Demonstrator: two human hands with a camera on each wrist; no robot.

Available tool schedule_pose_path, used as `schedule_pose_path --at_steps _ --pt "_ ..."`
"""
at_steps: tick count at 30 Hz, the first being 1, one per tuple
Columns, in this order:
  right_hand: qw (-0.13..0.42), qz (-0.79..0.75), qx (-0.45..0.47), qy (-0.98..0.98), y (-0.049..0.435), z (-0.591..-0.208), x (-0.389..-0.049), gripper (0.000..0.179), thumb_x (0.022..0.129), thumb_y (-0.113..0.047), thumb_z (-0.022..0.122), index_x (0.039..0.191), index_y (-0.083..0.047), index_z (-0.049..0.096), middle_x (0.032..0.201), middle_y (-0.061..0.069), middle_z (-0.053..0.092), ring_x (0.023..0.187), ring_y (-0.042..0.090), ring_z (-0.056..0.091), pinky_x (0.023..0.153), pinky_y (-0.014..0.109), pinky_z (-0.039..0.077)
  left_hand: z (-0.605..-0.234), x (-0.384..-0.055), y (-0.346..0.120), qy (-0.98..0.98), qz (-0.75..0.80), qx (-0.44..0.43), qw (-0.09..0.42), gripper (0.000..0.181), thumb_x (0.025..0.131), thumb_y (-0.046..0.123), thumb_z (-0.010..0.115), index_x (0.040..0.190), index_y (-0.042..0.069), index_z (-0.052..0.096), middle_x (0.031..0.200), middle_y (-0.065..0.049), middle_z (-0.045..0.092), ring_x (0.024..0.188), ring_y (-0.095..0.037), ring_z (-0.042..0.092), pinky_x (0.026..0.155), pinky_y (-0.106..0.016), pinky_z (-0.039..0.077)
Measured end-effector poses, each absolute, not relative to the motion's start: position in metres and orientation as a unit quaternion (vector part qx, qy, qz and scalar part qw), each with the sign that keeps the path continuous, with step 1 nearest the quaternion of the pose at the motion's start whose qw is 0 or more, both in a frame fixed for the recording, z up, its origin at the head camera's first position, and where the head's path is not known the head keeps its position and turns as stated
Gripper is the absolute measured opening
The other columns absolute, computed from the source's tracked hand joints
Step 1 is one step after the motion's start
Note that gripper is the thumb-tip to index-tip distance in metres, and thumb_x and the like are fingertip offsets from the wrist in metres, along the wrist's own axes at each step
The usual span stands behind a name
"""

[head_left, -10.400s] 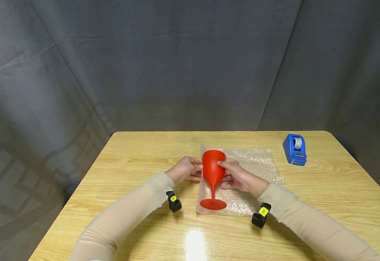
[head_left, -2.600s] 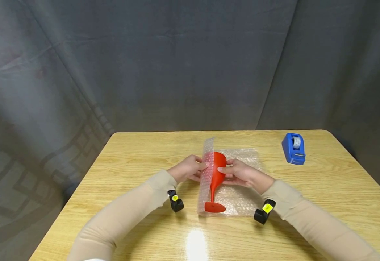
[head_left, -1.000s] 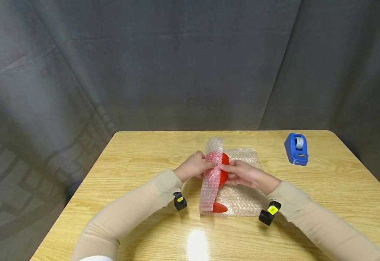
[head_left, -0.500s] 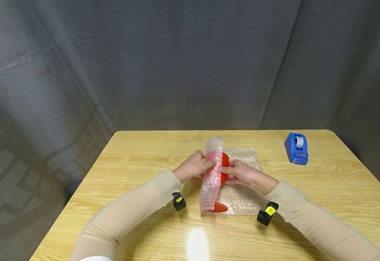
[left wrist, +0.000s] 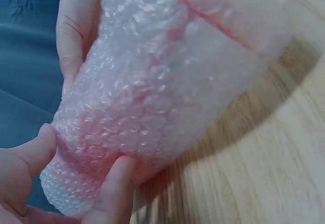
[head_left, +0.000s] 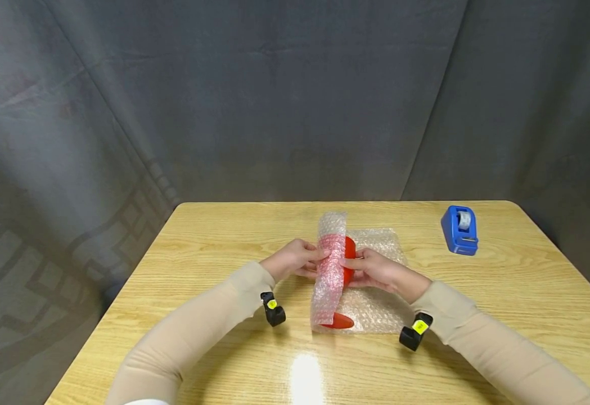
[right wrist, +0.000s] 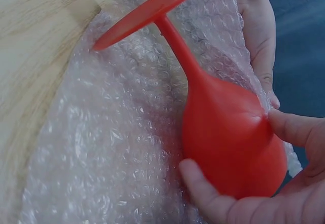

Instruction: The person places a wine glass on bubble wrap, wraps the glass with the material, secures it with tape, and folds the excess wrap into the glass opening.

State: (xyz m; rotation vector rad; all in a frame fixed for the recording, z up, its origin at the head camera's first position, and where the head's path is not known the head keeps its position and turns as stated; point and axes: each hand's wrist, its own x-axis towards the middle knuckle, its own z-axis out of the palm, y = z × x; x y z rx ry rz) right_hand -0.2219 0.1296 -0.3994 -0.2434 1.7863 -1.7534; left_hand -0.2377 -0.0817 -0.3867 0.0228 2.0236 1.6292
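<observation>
A red plastic goblet (right wrist: 228, 137) lies on its side on a sheet of bubble wrap (head_left: 375, 309), its bowl pointing to the far side. The sheet's left part is folded up over the goblet, so red shows through it; part of the bowl and foot stay bare on the right. My right hand (head_left: 381, 270) holds the bowl, thumb on top at the flap's edge and fingers low on the right side. From the left, my left hand (head_left: 295, 259) grips the wrapped side of the bowl, its thumb on the flap and its fingers lower down.
A blue tape dispenser (head_left: 459, 230) with a roll of clear tape stands at the back right of the wooden table (head_left: 224, 349). Grey curtain (head_left: 295, 112) hangs behind the table. Each wrist wears a small black camera.
Over the longer span, the wrap's left part has been folded rightward over the goblet. In the last half second my left hand has drawn slightly left; my right hand has kept its hold.
</observation>
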Motion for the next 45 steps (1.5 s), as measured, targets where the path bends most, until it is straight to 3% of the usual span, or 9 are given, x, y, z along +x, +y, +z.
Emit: schedule_pose_path --at_steps 3,7,19,35,45 --pt "0.304 -0.644 -0.076 0.698 0.129 -0.398 -0.221 0.037 0.099 -0.016 0.051 0.121 0.009 0.036 0.086 0.001 0.066 0.079 0.013 0.065 0.081 0.039 0.059 -0.388 -0.237 -0.081 0.758 0.593 0.017 0.27 0.039 0.096 0.022 0.061 0.119 -0.009 0.055 0.102 -0.017 0.067 0.084 -0.02 0.067 0.079 -0.033 0.061" --pt "0.3 -0.63 -0.065 0.714 0.129 -0.396 -0.22 0.043 0.099 -0.02 0.053 0.125 0.007 0.032 0.086 0.001 0.065 0.078 0.013 0.064 0.081 0.042 0.059 -0.389 -0.236 -0.08 0.767 0.584 0.014 0.264 0.042 0.096 0.025 0.061 0.121 -0.008 0.052 0.103 -0.018 0.065 0.083 -0.021 0.066 0.08 -0.036 0.061" --pt "0.297 -0.629 -0.057 0.716 0.131 -0.397 -0.217 0.053 0.099 -0.022 0.053 0.13 0.009 0.023 0.096 0.006 0.063 0.082 0.014 0.062 0.078 0.038 0.059 -0.39 -0.233 -0.078 0.767 0.582 -0.003 0.271 0.043 0.097 0.027 0.06 0.123 -0.003 0.044 0.098 -0.015 0.06 0.079 -0.021 0.062 0.077 -0.035 0.061" --pt "0.32 -0.644 -0.079 0.69 0.14 -0.402 -0.218 0.053 0.102 -0.018 0.047 0.134 0.013 0.018 0.104 0.012 0.059 0.092 0.018 0.062 0.092 0.043 0.055 -0.386 -0.23 -0.066 0.8 0.553 0.026 0.233 0.032 0.095 0.025 0.063 0.104 -0.001 0.047 0.078 -0.008 0.057 0.065 -0.018 0.059 0.063 -0.033 0.061" --pt "0.351 -0.657 -0.085 0.662 0.152 -0.403 -0.221 0.053 0.102 -0.019 0.047 0.134 0.014 0.02 0.11 0.014 0.057 0.098 0.021 0.063 0.094 0.042 0.054 -0.383 -0.227 -0.054 0.826 0.525 0.043 0.199 0.046 0.093 0.028 0.066 0.115 -0.005 0.043 0.096 -0.016 0.057 0.071 -0.024 0.066 0.059 -0.033 0.061"
